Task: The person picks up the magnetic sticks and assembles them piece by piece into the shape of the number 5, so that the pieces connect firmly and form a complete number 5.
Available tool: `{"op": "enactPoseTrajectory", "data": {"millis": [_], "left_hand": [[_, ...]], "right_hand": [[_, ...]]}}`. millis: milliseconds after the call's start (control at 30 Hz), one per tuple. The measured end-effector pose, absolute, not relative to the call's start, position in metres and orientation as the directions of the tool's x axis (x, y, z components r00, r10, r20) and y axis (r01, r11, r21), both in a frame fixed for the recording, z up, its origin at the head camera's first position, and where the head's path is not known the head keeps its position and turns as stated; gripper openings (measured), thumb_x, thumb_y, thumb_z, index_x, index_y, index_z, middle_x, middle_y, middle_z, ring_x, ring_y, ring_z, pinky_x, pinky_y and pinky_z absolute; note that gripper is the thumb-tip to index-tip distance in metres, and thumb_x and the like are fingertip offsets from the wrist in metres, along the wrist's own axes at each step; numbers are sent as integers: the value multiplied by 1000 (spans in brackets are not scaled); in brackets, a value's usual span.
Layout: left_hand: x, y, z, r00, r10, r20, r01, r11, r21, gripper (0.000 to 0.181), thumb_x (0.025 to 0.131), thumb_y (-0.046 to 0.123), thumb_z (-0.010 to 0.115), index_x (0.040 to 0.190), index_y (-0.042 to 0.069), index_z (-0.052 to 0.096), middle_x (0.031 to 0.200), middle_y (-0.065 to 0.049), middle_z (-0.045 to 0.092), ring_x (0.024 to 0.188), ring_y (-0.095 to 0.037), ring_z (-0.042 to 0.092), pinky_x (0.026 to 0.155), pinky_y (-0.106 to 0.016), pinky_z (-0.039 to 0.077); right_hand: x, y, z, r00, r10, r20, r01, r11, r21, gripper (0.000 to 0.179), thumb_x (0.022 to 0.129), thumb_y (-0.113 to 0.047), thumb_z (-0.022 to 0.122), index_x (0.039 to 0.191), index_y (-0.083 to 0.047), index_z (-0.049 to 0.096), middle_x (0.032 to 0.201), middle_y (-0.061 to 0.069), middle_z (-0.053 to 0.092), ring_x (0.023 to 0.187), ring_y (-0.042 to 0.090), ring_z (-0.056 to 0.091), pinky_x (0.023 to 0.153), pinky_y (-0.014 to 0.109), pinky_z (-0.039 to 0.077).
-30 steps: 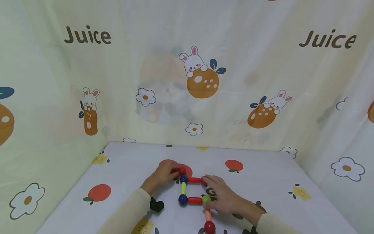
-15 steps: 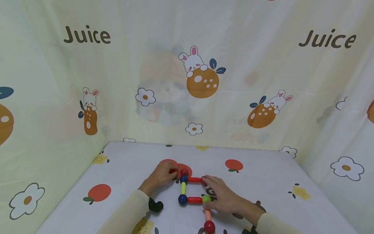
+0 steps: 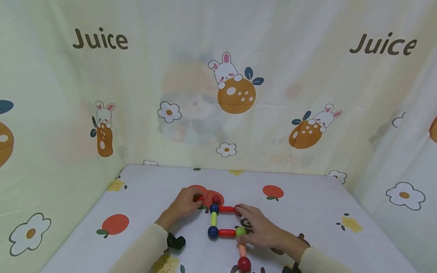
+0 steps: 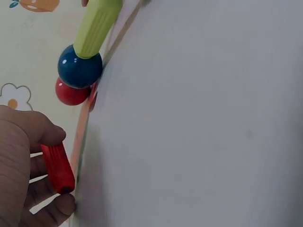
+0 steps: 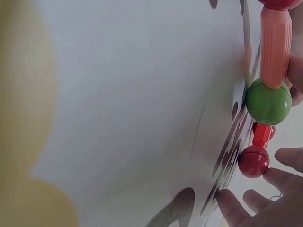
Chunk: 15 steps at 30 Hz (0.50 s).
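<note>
In the head view my left hand pinches a loose red rod between thumb and fingers, left of the assembled ball-and-rod piece. That piece lies on the table: two blue balls joined by a yellow-green rod, with red rods running right to a green ball and a red ball. A salmon rod leads from the green ball to a nearer red ball. Another red ball sits against the far blue ball. My right hand rests fingers spread at the piece's right side, touching it.
A white tablecloth printed with fruit and flowers covers the table. Patterned curtains close off the back and both sides. Black wrist straps show under the sleeves.
My left hand has drawn away leftward with the red rod, leaving the red ball beside the far blue ball. The right hand stays in place.
</note>
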<state>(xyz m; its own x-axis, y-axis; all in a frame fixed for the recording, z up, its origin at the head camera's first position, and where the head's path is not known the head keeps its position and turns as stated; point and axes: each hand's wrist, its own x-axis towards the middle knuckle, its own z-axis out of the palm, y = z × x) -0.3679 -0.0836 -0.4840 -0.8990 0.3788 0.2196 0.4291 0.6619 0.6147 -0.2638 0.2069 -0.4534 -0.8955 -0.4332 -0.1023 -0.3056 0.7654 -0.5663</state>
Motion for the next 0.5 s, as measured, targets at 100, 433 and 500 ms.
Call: {"op": "enactPoseTrajectory", "data": {"millis": [100,433,500], "left_hand": [[-363,-86,-479,-909,368,195,403,658,636,21,93,12,71,113,12,73,100,4,66,90,-16,57,83,-33,53],[-351,-90,-465,-918,358,170,374,641,671,20,92,13,73,112,10,71,91,5,63,85,-17,58,77,-30,52],[-347,-90,-462,-912,369,178,387,634,670,20,91,12,74,110,9,71,90,5,63,85,-17,57,75,-30,53]], "right_hand": [[-264,208,-453,-895,-433,-109,-303,769,-563,91,82,-48,79,157,-17,38,164,5,28,147,34,27,109,66,36],[-267,207,-454,-897,-424,-122,-295,782,-549,90,81,-49,80,155,-16,41,163,5,29,147,33,28,106,64,40],[-267,207,-455,-897,-425,-122,-297,782,-548,89,81,-50,80,155,-16,43,163,5,29,147,33,28,106,64,40]]}}
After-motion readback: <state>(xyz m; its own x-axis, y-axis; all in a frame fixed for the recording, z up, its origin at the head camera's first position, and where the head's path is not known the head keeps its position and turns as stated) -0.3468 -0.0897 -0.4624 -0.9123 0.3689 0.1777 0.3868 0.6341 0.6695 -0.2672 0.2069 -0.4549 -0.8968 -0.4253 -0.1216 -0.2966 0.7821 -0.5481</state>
